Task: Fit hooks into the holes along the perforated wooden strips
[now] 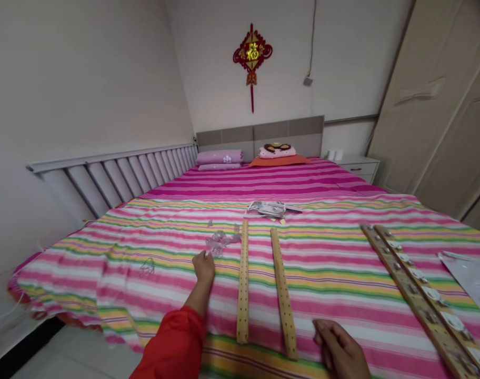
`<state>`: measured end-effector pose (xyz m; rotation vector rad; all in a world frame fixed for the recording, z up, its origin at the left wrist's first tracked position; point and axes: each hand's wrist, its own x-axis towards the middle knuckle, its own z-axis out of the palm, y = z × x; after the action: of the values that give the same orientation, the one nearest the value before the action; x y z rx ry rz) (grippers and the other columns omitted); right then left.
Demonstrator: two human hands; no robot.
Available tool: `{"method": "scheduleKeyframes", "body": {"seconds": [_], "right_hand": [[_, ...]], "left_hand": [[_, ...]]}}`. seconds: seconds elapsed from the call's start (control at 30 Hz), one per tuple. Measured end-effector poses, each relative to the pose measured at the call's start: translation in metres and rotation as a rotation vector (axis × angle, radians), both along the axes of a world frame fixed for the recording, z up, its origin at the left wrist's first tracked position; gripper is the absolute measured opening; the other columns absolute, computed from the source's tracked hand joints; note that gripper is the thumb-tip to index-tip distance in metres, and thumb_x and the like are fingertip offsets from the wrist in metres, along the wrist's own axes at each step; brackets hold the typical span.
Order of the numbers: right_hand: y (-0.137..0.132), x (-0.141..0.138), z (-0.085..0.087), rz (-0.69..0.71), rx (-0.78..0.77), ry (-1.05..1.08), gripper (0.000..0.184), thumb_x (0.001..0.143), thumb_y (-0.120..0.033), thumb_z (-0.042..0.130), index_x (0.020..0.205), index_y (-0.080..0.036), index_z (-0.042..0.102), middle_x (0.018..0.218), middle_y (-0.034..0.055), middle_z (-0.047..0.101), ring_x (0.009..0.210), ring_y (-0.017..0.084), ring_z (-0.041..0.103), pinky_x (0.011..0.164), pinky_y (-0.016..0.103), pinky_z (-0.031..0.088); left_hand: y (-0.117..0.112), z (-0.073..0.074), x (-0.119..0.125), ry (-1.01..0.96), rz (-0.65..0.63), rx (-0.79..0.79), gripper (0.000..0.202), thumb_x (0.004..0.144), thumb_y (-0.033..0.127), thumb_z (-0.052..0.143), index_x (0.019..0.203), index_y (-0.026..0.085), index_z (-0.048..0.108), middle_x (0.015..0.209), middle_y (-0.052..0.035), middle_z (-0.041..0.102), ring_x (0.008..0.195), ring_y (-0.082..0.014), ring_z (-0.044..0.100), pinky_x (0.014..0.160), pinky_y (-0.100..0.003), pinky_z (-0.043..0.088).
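Note:
My left hand (203, 266), in a red sleeve, is closed at the near edge of a small heap of clear plastic bags (220, 239). What its fingers hold, if anything, is hidden. To the right lie two wooden strips with rows of small holes, a left strip (243, 284) and a right strip (283, 295), roughly side by side on the striped sheet (165, 284). My right hand (340, 347) hovers low at the right of these strips, thumb and fingers pressed together; anything in them is too small to make out.
Two darker strips (411, 289) with metal and white fittings lie at the right, beside a clear plastic bag (469, 279). Farther back sits a plastic packet (269, 209). A thin wire tangle (147, 267) lies left. Folded bedding (220, 158) rests by the headboard (263, 136).

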<state>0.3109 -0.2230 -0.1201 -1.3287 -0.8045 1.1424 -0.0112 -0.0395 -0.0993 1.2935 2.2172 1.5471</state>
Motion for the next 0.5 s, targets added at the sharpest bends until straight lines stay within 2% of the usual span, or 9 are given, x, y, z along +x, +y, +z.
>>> {"method": "scheduleKeyframes", "body": {"seconds": [0.13, 0.27, 0.4, 0.5], "right_hand": [[0.002, 0.004, -0.002, 0.01, 0.004, -0.008, 0.041, 0.069, -0.058, 0.068, 0.062, -0.018, 0.059, 0.046, -0.0052, 0.048, 0.037, 0.007, 0.034, 0.039, 0.022, 0.026], [0.002, 0.005, -0.004, 0.008, 0.003, -0.021, 0.044, 0.068, -0.06, 0.068, 0.06, -0.018, 0.058, 0.044, -0.0052, 0.047, 0.036, 0.006, 0.032, 0.038, 0.021, 0.024], [0.001, 0.005, -0.003, 0.015, -0.001, -0.005, 0.043, 0.069, -0.059, 0.068, 0.059, -0.019, 0.057, 0.038, -0.0076, 0.038, 0.035, 0.007, 0.031, 0.038, 0.021, 0.022], [0.001, 0.006, -0.002, 0.028, 0.02, 0.022, 0.042, 0.067, -0.058, 0.069, 0.059, -0.018, 0.058, 0.043, -0.0056, 0.045, 0.036, 0.007, 0.032, 0.039, 0.022, 0.024]], "left_hand": [[0.005, -0.004, 0.0, -0.079, -0.021, -0.006, 0.017, 0.066, 0.024, 0.051, 0.06, 0.016, 0.065, 0.066, -0.0099, 0.064, 0.081, -0.026, 0.059, 0.08, -0.036, 0.044], [0.0, -0.003, 0.0, -0.212, -0.037, 0.002, 0.021, 0.065, 0.025, 0.053, 0.045, 0.018, 0.056, 0.048, -0.0026, 0.053, 0.064, -0.0215, 0.055, 0.068, -0.033, 0.042], [-0.013, 0.003, 0.001, -0.399, -0.006, 0.068, 0.019, 0.067, 0.027, 0.056, 0.051, 0.017, 0.057, 0.048, 0.0017, 0.051, 0.058, -0.0159, 0.05, 0.06, -0.028, 0.04], [-0.029, 0.005, 0.006, -0.547, -0.019, 0.124, 0.017, 0.069, 0.028, 0.059, 0.058, 0.016, 0.059, 0.051, 0.0038, 0.052, 0.055, -0.0122, 0.049, 0.058, -0.025, 0.04]]}}
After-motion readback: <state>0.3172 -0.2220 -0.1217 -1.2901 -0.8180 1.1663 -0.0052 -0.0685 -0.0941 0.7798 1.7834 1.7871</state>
